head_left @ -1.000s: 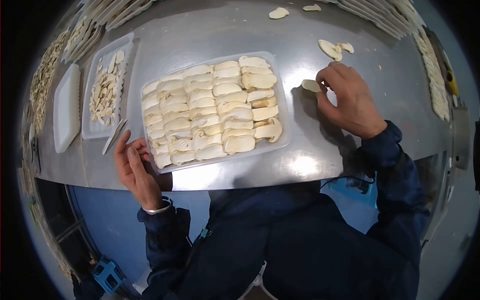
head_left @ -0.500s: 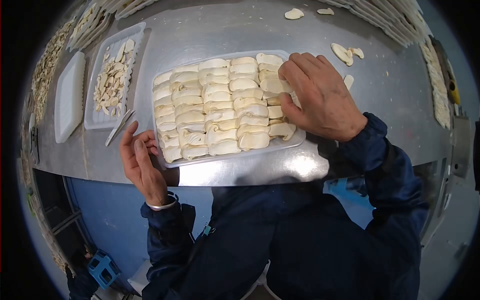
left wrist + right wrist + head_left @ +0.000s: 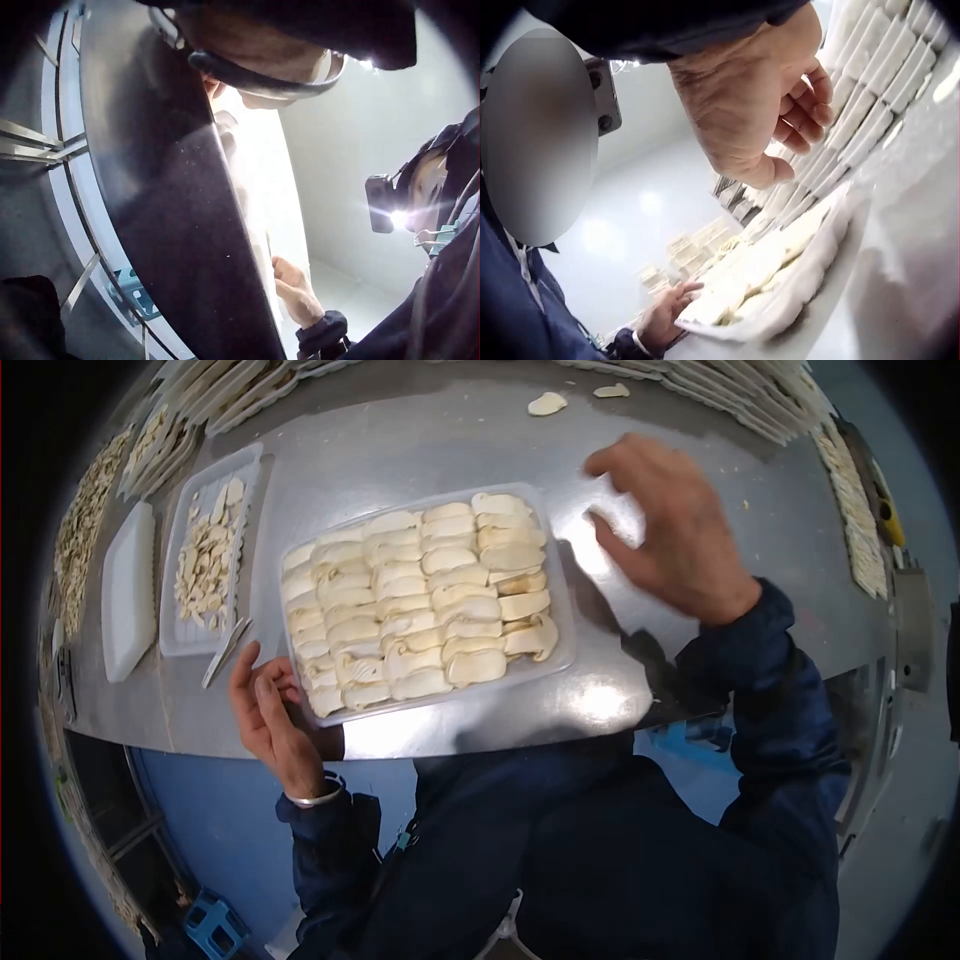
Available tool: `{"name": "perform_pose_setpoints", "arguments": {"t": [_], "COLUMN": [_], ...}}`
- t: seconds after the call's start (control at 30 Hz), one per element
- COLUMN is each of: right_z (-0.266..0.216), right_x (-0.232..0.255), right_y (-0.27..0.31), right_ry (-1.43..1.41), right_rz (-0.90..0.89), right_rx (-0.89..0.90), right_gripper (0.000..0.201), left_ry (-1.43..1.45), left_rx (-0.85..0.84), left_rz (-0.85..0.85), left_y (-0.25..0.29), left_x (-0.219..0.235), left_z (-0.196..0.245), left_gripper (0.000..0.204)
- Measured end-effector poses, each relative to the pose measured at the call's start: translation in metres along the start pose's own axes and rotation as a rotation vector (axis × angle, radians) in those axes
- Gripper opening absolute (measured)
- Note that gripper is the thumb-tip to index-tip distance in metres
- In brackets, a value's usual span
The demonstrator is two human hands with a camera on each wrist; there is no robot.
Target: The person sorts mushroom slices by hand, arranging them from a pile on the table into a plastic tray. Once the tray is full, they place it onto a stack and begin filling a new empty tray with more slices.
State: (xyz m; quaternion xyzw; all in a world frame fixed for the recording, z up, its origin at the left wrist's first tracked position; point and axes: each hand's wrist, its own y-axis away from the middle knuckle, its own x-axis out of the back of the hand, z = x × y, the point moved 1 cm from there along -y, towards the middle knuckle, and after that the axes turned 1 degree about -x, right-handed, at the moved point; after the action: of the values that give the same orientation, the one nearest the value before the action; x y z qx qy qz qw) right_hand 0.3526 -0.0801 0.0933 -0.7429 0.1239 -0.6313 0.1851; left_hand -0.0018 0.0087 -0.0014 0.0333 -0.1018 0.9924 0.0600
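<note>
Rows of pale mushroom slices (image 3: 407,623) overlap one another in a clear plastic tray (image 3: 563,630) on the metal table. At the tray's near left corner is my left hand (image 3: 275,725), its fingers loosely bent against the side and its thumb raised. My right hand (image 3: 685,525), blurred in the head view, hovers over the table to the right of the tray. Its thumb and fingers are apart, with nothing between them. In the right wrist view this same hand (image 3: 757,105) hangs above the tray's edge (image 3: 810,300), fingers loosely curled.
Left of the tray lie white tweezers (image 3: 226,652), a tray of small mushroom pieces (image 3: 207,560) and a white foam-like tray (image 3: 130,595). Two loose slices (image 3: 547,403) lie toward the back. Stacked trays (image 3: 720,395) line the far edge.
My right hand held a mushroom slice beside the tray, moved over the tray's right edge, then drew back up and right without the slice. My left hand stays at the corner.
</note>
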Motion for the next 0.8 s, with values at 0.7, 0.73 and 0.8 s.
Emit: {"name": "perform_pose_setpoints", "arguments": {"t": [0.7,0.73,0.8], "right_z": [0.157,0.151,0.142], "right_x": [-0.058,-0.050,-0.044], "right_y": [-0.049,-0.043,-0.033], "right_ry": [0.194,0.148,0.048], "right_rz": [-0.364,-0.376,-0.386], "right_rx": [-0.242,-0.200,-0.166], "right_gripper": [0.043,0.040,0.034], "left_ry": [-0.056,-0.059,-0.072], "left_rx": [-0.001,-0.005,0.000], "left_rz": [0.033,0.028,0.027], "left_y": [0.002,0.002,0.002], "left_x": [-0.003,-0.002,-0.003], "left_z": [0.002,0.002,0.002], "left_gripper": [0.035,0.035,0.035]}}
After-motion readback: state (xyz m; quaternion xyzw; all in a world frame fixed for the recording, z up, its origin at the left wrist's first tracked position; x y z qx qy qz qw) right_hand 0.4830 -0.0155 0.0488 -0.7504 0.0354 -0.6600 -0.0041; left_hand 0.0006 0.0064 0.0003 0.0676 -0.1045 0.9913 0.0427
